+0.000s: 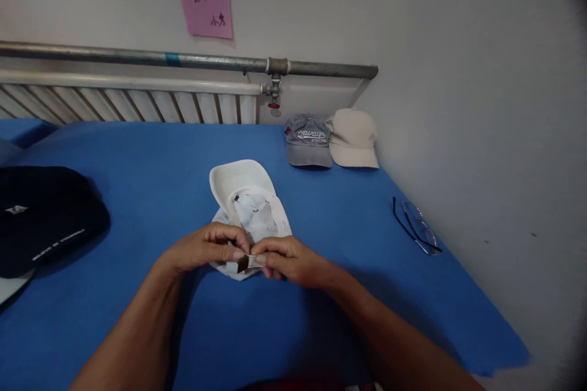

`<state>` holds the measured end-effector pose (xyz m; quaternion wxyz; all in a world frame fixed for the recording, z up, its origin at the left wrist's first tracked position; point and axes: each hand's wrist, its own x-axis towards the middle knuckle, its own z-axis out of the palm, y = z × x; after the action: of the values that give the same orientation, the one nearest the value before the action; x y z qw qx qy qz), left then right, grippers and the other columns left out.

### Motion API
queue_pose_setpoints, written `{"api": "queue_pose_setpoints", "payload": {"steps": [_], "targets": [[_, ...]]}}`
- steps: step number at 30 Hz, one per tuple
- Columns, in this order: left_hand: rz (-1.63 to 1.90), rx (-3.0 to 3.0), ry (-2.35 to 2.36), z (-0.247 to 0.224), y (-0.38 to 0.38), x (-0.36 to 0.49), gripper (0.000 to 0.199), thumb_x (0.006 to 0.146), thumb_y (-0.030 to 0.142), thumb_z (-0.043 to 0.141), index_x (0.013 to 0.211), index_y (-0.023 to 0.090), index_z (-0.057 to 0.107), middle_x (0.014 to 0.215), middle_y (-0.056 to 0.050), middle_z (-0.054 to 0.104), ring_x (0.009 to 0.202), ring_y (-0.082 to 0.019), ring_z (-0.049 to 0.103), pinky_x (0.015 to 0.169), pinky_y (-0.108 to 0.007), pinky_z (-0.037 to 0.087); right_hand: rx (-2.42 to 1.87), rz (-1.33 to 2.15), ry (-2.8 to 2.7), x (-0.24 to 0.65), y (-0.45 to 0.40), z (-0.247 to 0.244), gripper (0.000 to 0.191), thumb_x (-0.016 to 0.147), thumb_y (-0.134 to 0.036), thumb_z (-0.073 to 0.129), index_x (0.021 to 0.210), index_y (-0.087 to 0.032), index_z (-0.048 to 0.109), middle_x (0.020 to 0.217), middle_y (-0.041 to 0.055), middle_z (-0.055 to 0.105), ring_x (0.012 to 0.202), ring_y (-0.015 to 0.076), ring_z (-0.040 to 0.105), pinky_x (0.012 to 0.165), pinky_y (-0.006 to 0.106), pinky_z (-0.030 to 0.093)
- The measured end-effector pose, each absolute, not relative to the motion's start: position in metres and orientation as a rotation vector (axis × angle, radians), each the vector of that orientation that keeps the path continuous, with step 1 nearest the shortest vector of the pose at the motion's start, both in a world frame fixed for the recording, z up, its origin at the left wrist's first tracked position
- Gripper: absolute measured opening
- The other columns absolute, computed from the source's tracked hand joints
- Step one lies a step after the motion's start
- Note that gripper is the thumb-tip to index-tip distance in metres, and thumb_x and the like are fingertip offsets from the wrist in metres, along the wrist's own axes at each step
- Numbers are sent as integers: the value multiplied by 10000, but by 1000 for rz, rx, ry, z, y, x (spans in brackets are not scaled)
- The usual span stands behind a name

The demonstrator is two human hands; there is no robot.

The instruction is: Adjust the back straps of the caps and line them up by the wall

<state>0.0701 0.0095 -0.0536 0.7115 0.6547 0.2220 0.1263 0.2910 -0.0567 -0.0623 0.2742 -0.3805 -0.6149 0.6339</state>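
Observation:
A white baseball cap (pixel 245 180) lies upside down on the blue table cover, its brim pointing away from me and its inside showing. At the near end of the cap, my left hand (pixel 213 247) pinches the back strap beside a dark brown buckle (pixel 243 264). Just to the right, my right hand (pixel 291 259) is closed on the white strap (pixel 253 261) between thumb and fingers. Both hands almost touch. My fingers cover part of the strap and the cap's rear edge.
A dark navy cap (pixel 50 220) sits at the left. Grey cap (pixel 308 140) and beige cap (pixel 353 137) stand side by side at the back right. Glasses (pixel 417 229) lie by the right wall. Behind the blue cover (pixel 151 159) run a radiator (pixel 137 101) and a metal pipe (pixel 215 62).

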Motion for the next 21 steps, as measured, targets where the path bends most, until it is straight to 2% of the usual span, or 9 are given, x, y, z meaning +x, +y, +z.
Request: {"api": "queue_pose_setpoints", "payload": {"steps": [5, 11, 21], "targets": [[289, 1448, 515, -55, 11, 72, 213, 801, 349, 686, 832, 138, 682, 753, -9, 603, 678, -103, 518, 637, -215, 393, -1028, 1647, -1679, 290, -56, -63, 191, 879, -288, 530, 962, -161, 646, 631, -44, 550, 521, 66, 466, 518, 212, 371], [282, 1462, 598, -54, 9, 75, 227, 803, 367, 680, 831, 143, 656, 734, 2, 596, 640, -92, 477, 598, -205, 362, -1050, 1556, -1627, 286, -58, -61, 119, 863, -267, 530, 853, -171, 600, 610, -50, 546, 502, 67, 447, 491, 205, 347], [283, 1483, 587, -54, 7, 75, 238, 811, 378, 663, 853, 145, 639, 717, 6, 573, 625, -92, 449, 575, -207, 344, -954, 1715, -1496, 284, -59, -60, 114, 849, -292, 556, 831, -179, 552, 612, -48, 580, 477, 58, 431, 474, 197, 339]]}}
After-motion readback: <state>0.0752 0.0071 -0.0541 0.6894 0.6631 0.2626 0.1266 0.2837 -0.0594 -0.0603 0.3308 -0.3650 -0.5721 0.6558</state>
